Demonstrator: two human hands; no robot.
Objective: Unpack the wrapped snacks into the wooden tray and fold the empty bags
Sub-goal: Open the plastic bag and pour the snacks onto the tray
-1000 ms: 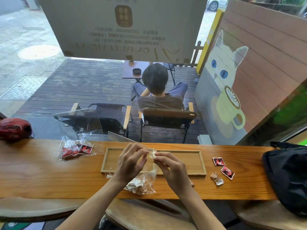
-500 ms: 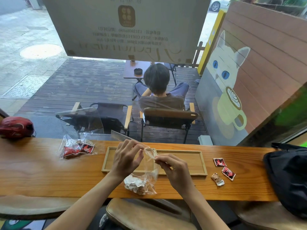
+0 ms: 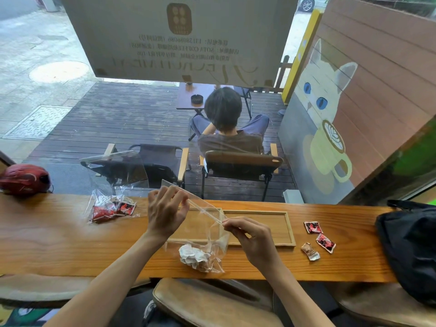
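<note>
Soft, even daylight comes through the window (image 3: 141, 114) ahead, with faint reflections on the glass. Shadows are weak. Wide-angle bending curves the frame's edges; focus is sharp throughout.

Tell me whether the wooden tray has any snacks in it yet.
Empty, as far as visible. The wooden tray shows bare wood; its left part sits behind the clear bag, where nothing shows either.

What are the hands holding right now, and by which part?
Both hands hold one clear bag by its top edge: the left hand pinches the far end, the right hand the near end. The bag's bottom, with snacks inside, rests on the counter.
</note>
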